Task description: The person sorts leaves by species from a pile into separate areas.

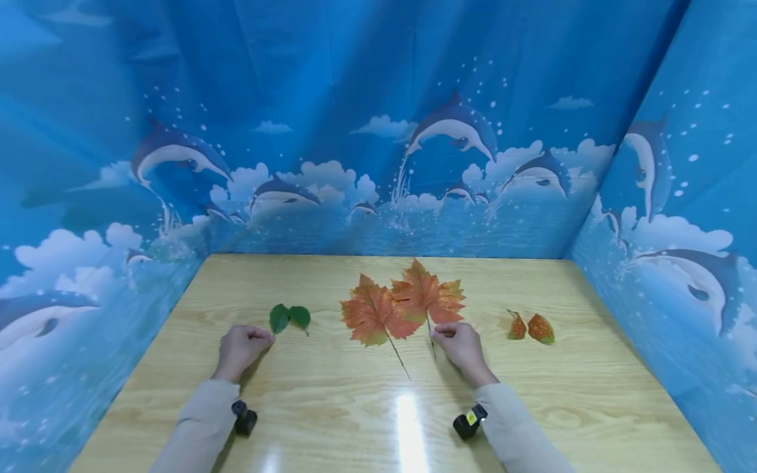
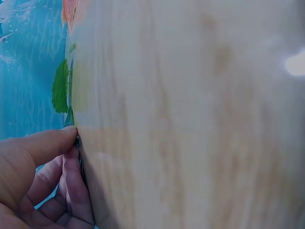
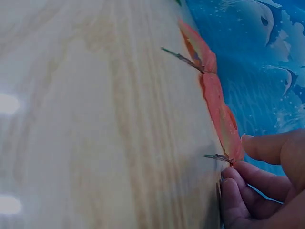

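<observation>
Your left hand [image 1: 239,348] lower left of centre, fingers curled at the green leaves [image 1: 290,317], grip unclear, your right hand [image 1: 461,345] pinching the orange leaf [image 1: 428,297] stem at centre, second orange leaf [image 1: 372,314] overlapping on its left.

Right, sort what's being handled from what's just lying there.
In hand:
left hand pinching the green leaves
right hand pinching the right maple leaf at its stem

Lying about:
left maple leaf
small red leaves

Two green leaves [image 1: 290,318], two maple leaves [image 1: 402,305], two small red leaves [image 1: 530,327].
</observation>
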A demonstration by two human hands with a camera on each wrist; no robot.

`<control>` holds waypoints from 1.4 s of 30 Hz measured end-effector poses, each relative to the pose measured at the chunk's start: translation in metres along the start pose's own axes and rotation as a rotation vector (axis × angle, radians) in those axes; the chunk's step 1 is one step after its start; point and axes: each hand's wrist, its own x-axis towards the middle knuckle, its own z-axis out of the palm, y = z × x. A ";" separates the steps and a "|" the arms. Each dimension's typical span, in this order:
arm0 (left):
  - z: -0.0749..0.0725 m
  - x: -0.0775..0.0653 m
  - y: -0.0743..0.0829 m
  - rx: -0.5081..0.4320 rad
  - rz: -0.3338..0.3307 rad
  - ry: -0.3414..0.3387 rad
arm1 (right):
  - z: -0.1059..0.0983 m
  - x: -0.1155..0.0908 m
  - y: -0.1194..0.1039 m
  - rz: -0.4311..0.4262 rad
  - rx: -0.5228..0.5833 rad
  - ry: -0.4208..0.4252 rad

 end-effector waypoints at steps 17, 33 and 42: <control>-0.002 -0.001 0.005 0.004 -0.012 -0.018 | 0.007 0.005 0.000 -0.137 -0.189 0.069; 0.002 -0.018 0.061 0.079 0.138 -0.072 | 0.006 0.006 -0.002 -0.099 -0.204 0.075; 0.060 -0.038 0.111 -0.013 0.318 -0.111 | 0.008 0.005 -0.001 -0.092 -0.193 0.063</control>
